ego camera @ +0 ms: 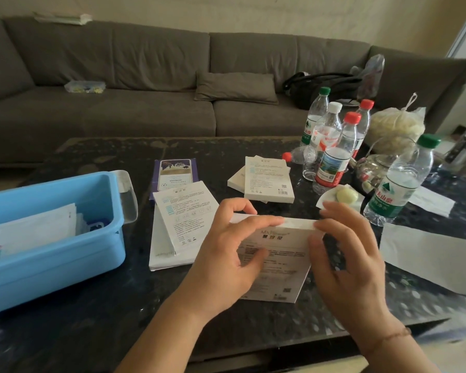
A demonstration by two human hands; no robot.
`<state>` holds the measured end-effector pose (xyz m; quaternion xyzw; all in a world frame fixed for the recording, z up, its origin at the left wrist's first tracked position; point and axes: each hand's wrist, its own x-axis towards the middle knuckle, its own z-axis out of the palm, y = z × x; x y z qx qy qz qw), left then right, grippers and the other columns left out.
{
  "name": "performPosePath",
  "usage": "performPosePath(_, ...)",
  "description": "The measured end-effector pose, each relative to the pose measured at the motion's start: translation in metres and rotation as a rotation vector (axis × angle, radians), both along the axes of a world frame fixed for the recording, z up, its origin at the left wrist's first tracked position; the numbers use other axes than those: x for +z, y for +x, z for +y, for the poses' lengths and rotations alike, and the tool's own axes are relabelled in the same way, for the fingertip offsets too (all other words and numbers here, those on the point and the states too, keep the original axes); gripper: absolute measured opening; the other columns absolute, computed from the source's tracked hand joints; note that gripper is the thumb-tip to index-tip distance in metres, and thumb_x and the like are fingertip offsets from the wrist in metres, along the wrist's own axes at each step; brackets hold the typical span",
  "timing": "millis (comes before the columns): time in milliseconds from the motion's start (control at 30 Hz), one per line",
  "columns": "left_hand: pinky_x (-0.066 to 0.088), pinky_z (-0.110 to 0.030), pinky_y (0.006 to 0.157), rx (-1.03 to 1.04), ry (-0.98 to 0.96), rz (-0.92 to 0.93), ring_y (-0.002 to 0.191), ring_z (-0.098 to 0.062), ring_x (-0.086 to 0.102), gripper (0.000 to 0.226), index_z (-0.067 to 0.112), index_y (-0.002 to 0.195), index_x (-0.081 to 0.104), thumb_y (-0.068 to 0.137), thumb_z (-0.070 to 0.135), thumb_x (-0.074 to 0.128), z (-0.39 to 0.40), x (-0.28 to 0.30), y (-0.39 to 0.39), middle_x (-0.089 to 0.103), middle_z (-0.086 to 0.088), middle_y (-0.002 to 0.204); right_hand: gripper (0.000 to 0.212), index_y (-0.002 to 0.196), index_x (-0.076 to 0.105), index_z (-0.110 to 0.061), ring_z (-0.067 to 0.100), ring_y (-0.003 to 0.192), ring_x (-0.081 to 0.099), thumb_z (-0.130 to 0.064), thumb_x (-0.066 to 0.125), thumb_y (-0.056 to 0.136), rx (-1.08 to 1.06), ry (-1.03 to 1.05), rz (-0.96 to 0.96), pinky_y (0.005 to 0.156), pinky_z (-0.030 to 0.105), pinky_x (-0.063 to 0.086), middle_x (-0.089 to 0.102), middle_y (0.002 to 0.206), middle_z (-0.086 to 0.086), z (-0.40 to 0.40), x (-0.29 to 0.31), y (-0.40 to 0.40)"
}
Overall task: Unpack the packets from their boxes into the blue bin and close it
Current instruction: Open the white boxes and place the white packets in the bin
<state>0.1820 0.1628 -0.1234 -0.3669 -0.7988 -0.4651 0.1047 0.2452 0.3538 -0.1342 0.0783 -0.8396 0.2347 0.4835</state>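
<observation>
I hold a flat white box (277, 262) with printed text above the dark table, near its front edge. My left hand (226, 254) grips its left side, thumb on the printed face and fingers curled over the top edge. My right hand (345, 254) pinches the top flap at the box's right corner. The blue bin (65, 254) stands open at the left with white packets (30, 230) inside. Its clear lid (127, 195) hangs at the far right end. More white boxes (183, 219) lie stacked beside the bin, and others (267, 181) lie farther back.
A purple box (174, 173) lies behind the stack. Several water bottles (331, 146) stand at the right with a glass teapot (374, 168), a plate with a pale round item (346, 196) and a filled plastic bag (396, 127). White paper (428, 254) covers the right table edge. A grey sofa (145, 84) runs behind.
</observation>
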Motion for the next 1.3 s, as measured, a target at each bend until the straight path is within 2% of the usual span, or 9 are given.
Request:
performPosePath(100,0.046,-0.005,0.092,-0.035,0.050,-0.051,0.125,0.011,0.035,0.058,0.047,0.125,0.055,0.085,0.010,0.074,-0.001,0.004,0.003,0.031,0.029,0.127,0.024,0.108,0.060,-0.012,0.025,0.114,0.056,-0.017,0.067,0.086,0.024,0.113,0.057,0.097,0.033,0.047,0.058,0.124,0.010,-0.009,0.008,0.000)
performPosePath(200,0.052,-0.012,0.087,-0.042,0.144,-0.098,0.124,0.004,0.041,0.067,0.044,0.130,0.043,0.085,0.004,0.072,-0.002,0.004,0.005,0.037,0.030,0.123,0.019,0.102,0.071,-0.014,0.023,0.098,0.065,-0.027,0.067,0.089,0.081,0.044,0.005,0.078,0.044,0.054,0.067,0.111,0.000,-0.021,0.014,-0.004)
performPosePath(367,0.051,-0.011,0.089,-0.051,0.116,-0.083,0.127,0.007,0.039,0.064,0.041,0.132,0.040,0.087,0.006,0.071,-0.004,0.003,0.005,0.034,0.032,0.130,0.025,0.093,0.075,-0.014,0.022,0.077,0.063,-0.036,0.061,0.091,-0.031,0.126,-0.062,0.063,0.041,0.053,0.069,0.095,-0.001,-0.026,0.023,-0.018)
performPosePath(600,0.048,-0.010,0.089,-0.081,0.119,-0.069,0.123,-0.002,0.044,0.040,0.033,0.122,0.053,0.086,0.024,0.068,-0.007,0.007,0.002,0.043,0.023,0.122,0.025,0.105,0.065,-0.016,0.017,0.090,0.056,-0.035,0.061,0.090,0.028,0.136,-0.118,0.071,0.024,0.048,0.063,0.107,-0.002,-0.021,0.013,-0.020)
performPosePath(800,0.048,-0.009,0.085,0.048,0.164,-0.004,0.112,0.001,0.051,0.033,0.033,0.113,0.058,0.085,0.044,0.071,0.003,0.008,0.009,0.050,0.024,0.112,0.026,0.109,0.053,-0.024,0.018,0.090,0.052,-0.028,0.055,0.084,0.034,0.167,-0.184,0.063,0.026,0.047,0.057,0.109,-0.006,-0.026,0.018,-0.012)
performPosePath(967,0.051,-0.010,0.083,0.180,0.121,0.101,0.107,0.004,0.051,0.039,0.033,0.110,0.057,0.079,0.030,0.081,0.012,0.001,0.012,0.051,0.020,0.109,0.066,0.125,0.047,-0.027,0.018,0.108,0.050,-0.008,0.079,0.071,0.126,0.170,-0.248,0.086,0.023,0.046,0.048,0.125,-0.009,-0.021,0.015,-0.004)
performPosePath(1100,0.045,-0.003,0.087,0.208,0.116,0.030,0.110,0.007,0.046,0.038,0.037,0.107,0.055,0.079,0.030,0.081,0.008,0.007,0.002,0.048,0.020,0.107,0.113,0.150,0.005,-0.035,-0.002,0.126,0.047,-0.008,0.083,0.072,0.329,-0.309,-0.618,0.092,0.018,0.051,0.034,0.144,-0.026,-0.004,-0.009,0.007)
performPosePath(1200,0.051,-0.011,0.091,0.180,0.058,-0.062,0.115,0.000,0.049,0.044,0.045,0.110,0.048,0.083,0.027,0.078,-0.001,0.009,-0.008,0.044,0.022,0.112,0.080,0.137,0.033,-0.046,0.000,0.109,0.063,-0.006,0.074,0.081,0.360,-0.424,-0.862,0.085,0.027,0.058,0.062,0.117,-0.031,-0.001,-0.030,0.009)
performPosePath(1300,0.053,-0.013,0.088,0.208,0.046,-0.088,0.120,-0.001,0.046,0.056,0.053,0.117,0.041,0.081,0.032,0.078,-0.009,0.011,-0.012,0.041,0.024,0.121,0.056,0.119,0.052,-0.041,0.004,0.098,0.070,-0.002,0.071,0.083,0.310,-0.549,-0.809,0.079,0.027,0.059,0.071,0.102,-0.025,-0.003,-0.029,0.006)
